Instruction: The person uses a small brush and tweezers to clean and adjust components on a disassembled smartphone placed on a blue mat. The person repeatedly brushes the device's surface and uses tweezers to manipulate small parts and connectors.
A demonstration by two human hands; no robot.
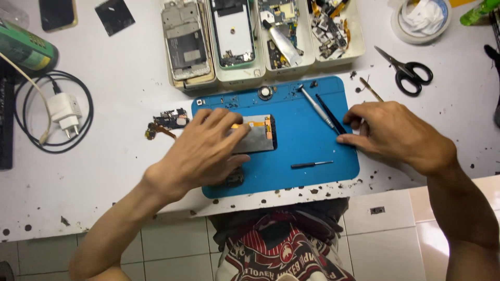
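We count two hands: our left hand (205, 148) and right hand (393, 132). One blue mat (312, 151) lies at the bench's front edge. Along the back edge stand four white trays (263, 39). On the mat lie three slim tools (317, 109). We also count one pair of scissors (406, 70), one white charger (65, 112) and one tape roll (422, 18).

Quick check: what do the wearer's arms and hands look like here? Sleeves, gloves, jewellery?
Both are bare. The left hand and the right hand show no gloves, and no rings show on the visible fingers. Neither wrist carries a watch or band. Both forearms are uncovered down to the frame edge, with no sleeve in sight.
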